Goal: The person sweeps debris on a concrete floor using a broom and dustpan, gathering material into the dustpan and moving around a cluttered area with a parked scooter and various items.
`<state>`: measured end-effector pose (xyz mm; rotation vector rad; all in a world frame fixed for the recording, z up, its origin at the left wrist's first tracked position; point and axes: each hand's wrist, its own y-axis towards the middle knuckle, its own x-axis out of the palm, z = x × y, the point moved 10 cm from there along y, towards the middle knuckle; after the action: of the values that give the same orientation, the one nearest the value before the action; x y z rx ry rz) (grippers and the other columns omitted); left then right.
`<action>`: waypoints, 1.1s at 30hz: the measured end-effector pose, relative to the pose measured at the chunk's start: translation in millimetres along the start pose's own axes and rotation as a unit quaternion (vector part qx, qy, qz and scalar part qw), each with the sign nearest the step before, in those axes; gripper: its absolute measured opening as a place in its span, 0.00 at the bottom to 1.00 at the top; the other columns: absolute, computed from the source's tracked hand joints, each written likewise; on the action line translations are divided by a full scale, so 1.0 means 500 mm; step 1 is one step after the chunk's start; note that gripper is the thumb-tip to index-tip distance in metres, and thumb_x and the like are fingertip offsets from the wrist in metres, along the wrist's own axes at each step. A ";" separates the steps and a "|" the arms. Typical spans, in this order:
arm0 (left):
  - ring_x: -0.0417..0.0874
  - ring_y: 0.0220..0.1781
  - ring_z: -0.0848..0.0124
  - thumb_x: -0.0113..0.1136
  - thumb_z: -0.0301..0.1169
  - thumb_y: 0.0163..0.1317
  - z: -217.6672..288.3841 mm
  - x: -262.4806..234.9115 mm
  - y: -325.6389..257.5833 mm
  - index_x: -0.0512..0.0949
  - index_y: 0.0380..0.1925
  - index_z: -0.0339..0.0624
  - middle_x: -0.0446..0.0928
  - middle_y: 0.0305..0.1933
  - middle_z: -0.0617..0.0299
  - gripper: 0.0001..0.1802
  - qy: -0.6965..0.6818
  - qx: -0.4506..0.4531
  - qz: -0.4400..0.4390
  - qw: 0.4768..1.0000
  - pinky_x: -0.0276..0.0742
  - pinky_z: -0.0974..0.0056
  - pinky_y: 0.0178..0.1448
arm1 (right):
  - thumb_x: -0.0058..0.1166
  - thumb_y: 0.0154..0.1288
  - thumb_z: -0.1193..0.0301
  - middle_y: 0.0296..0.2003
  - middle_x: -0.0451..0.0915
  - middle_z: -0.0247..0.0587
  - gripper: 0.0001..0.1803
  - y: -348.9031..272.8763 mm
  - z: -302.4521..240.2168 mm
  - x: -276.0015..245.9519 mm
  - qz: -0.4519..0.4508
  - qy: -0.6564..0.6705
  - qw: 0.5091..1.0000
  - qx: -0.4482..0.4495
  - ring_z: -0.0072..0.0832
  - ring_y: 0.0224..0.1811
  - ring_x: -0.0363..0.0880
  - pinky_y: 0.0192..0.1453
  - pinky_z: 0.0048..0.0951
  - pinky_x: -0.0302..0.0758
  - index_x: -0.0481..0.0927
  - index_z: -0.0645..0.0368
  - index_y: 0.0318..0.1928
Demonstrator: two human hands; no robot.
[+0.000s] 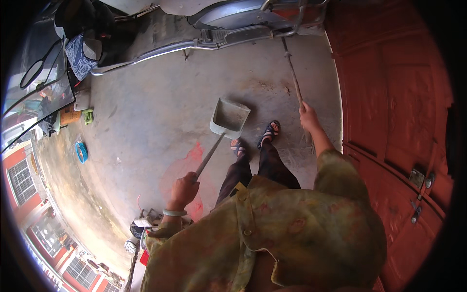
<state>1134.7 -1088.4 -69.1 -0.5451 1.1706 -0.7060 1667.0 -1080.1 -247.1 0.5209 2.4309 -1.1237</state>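
Note:
My left hand, with a pale bangle on its wrist, is closed round the long handle of a grey dustpan. The pan's tray is in front of my feet, its inside dusty. My right hand grips what looks like a broom by its long thin wooden handle. That handle slants toward the vehicle at the far side. Pale, bristle-like streaks show below my right hand, beside my leg; whether they belong to the broom is unclear. A little dry debris lies left of the handle.
A silver-blue motor vehicle with a metal side rail stands along the far side. Red metal doors rise at the right. A sheer red net bag lies left of my legs. Farther left is a blue basket.

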 end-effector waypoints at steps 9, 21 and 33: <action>0.80 0.38 0.45 0.59 0.37 0.55 -0.049 0.026 -0.012 0.73 0.41 0.46 0.80 0.34 0.47 0.15 -0.032 -0.024 0.011 0.999 0.74 0.44 0.41 | 0.48 0.65 0.67 0.22 0.76 0.41 0.27 -0.064 0.040 0.161 -0.056 0.058 0.996 0.036 0.29 0.16 0.74 0.20 0.34 0.72 0.66 0.48 0.65; 0.80 0.39 0.46 0.57 0.34 0.55 -0.050 0.007 -0.004 0.72 0.40 0.42 0.80 0.33 0.46 0.13 -0.010 0.010 0.007 1.000 0.75 0.46 0.42 | 0.47 0.65 0.67 0.22 0.74 0.41 0.26 -0.471 0.093 -0.077 -0.185 -0.166 0.968 0.043 0.26 0.19 0.72 0.25 0.31 0.72 0.67 0.53 0.64; 0.80 0.38 0.48 0.57 0.34 0.55 -0.023 0.005 -0.001 0.73 0.39 0.43 0.80 0.33 0.48 0.13 0.011 0.026 0.013 1.000 0.75 0.46 0.41 | 0.47 0.67 0.67 0.19 0.70 0.32 0.24 -0.307 0.027 -0.070 -0.123 -0.181 0.940 -0.261 0.19 0.17 0.68 0.20 0.29 0.68 0.69 0.48 0.63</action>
<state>1124.4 -1091.2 -73.7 -0.4796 1.1751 -0.7194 1623.8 -1189.1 -141.3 -0.1500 2.3589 -0.5440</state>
